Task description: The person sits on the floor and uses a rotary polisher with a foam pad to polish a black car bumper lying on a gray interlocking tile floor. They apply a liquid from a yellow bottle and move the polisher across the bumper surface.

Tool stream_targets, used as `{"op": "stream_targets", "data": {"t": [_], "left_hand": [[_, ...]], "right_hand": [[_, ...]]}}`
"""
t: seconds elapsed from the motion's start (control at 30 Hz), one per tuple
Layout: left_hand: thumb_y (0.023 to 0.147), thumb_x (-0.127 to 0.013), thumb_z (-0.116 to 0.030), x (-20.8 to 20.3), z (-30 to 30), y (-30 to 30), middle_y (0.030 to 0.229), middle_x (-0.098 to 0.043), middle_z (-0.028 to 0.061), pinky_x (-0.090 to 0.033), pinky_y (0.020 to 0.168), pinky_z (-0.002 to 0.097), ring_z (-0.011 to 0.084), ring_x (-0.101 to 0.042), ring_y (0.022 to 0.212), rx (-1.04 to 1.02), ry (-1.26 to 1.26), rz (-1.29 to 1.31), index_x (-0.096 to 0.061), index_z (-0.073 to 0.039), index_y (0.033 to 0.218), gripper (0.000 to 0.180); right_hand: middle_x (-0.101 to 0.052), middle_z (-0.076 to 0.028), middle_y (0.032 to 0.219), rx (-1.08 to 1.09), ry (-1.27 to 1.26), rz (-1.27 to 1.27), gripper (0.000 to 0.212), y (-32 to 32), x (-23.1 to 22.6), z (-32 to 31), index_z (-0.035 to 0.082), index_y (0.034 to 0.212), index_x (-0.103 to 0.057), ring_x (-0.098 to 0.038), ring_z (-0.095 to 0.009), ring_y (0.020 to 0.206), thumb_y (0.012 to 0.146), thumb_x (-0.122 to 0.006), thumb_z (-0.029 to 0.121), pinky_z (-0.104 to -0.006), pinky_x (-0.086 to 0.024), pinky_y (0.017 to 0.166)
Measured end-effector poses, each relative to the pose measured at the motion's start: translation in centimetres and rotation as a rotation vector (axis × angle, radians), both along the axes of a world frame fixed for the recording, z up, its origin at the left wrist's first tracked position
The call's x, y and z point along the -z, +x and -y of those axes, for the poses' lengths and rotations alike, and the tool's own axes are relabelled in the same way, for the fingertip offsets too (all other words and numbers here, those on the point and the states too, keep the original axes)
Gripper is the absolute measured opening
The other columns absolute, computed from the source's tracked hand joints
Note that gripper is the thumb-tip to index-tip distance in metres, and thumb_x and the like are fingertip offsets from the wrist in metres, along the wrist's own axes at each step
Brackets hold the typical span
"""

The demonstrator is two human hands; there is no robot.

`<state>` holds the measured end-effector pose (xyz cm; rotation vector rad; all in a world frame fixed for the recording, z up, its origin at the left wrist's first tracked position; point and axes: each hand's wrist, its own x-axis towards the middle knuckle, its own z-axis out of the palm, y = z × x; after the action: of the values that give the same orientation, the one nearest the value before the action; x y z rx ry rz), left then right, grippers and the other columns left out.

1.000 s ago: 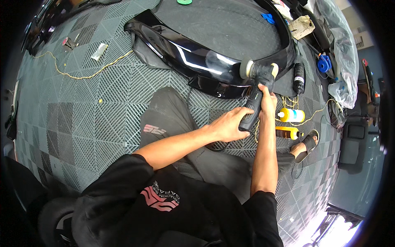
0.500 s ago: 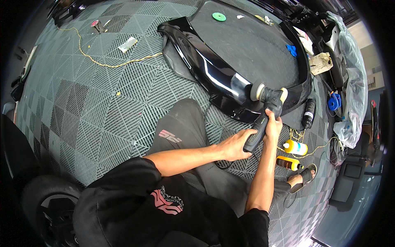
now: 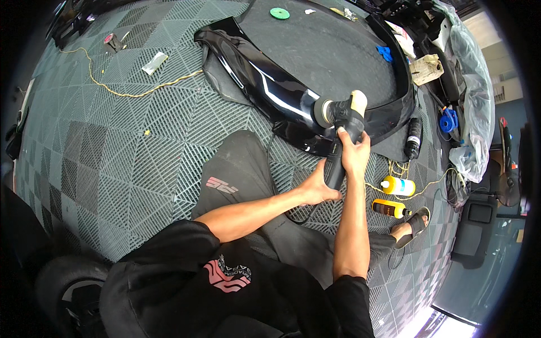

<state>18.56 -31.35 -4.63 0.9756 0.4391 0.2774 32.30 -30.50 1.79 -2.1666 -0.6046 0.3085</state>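
Observation:
My right hand (image 3: 355, 155) is wrapped round the body of a black power polisher (image 3: 336, 149), just below its head. Lower down, my left hand (image 3: 318, 188) holds the end of the same tool's handle. The polisher's round pad (image 3: 322, 112) faces left, on edge against the glossy black curved car panel (image 3: 282, 84); whether it touches is hard to tell. This panel looks like a bumper and curves round to the right on a dark mat (image 3: 315, 50). A dark cord trails from the handle toward my leg.
Beside my right foot lie a yellow bottle (image 3: 398, 185) and an amber bottle (image 3: 390, 208). A black bottle (image 3: 414, 138) lies right of the panel. A green disc (image 3: 279, 13) and a blue cloth (image 3: 385, 53) lie beyond. A yellow cord (image 3: 141, 94) crosses the tiled floor.
The polisher and both hands have shifted left and slightly up in the picture. The whole scene has also slid left as the view turned. Both hands keep their hold.

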Motion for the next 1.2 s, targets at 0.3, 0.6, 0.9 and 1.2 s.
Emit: {"op": "stream_targets", "data": {"t": [0.3,0.6,0.9,1.2], "left_hand": [[0.077,-0.096,-0.045,-3.2,-7.4,-5.4,0.131,-0.066,0.0328,-0.054,0.106,0.0394,0.0392,-0.069,0.119,0.433,0.548,-0.009,-0.018,0.013,0.158,0.127],[0.099,-0.064,-0.063,3.6,-36.4,-22.5,0.152,-0.059,0.0213,-0.042,0.121,0.0494,0.0405,-0.052,0.145,-0.406,1.236,-0.711,-0.056,-0.007,0.152,0.077],[0.1,-0.051,-0.069,15.7,-45.4,-32.3,0.176,-0.027,0.0131,-0.016,0.132,0.057,0.0383,-0.02,0.163,-0.187,1.571,-1.185,-0.038,-0.021,0.167,0.083],[0.088,-0.069,-0.055,13.8,-45.5,-32.8,0.173,-0.029,0.0199,-0.018,0.129,0.0623,0.0441,-0.022,0.161,-0.161,1.416,-1.04,-0.044,-0.013,0.161,0.088]], "right_hand": [[-0.069,-0.007,0.097,-0.262,0.126,-0.84,0.041,-2.2,0.2,5.0,0.001,0.12,-0.06,-0.069,-0.019,0.082,0.086,-0.081,0.01,-0.0333,-0.059,0.074],[-0.067,-0.006,0.1,-0.339,-0.065,-0.446,0.057,-4.2,0.1,0.6,-0.002,0.131,-0.056,-0.066,-0.016,0.085,0.078,-0.076,0.002,-0.031,-0.056,0.079],[-0.066,-0.012,0.126,-0.517,-0.142,-0.367,0.086,-6.9,-1.7,-12.6,-0.005,0.156,-0.044,-0.065,-0.022,0.111,0.078,-0.08,0.001,-0.034,-0.05,0.103],[-0.061,-0.019,0.138,-0.593,-0.16,-0.509,0.099,-9.1,-4.3,-29.3,-0.006,0.164,-0.029,-0.063,-0.025,0.119,0.084,-0.085,0.007,-0.0365,-0.051,0.102]]}}
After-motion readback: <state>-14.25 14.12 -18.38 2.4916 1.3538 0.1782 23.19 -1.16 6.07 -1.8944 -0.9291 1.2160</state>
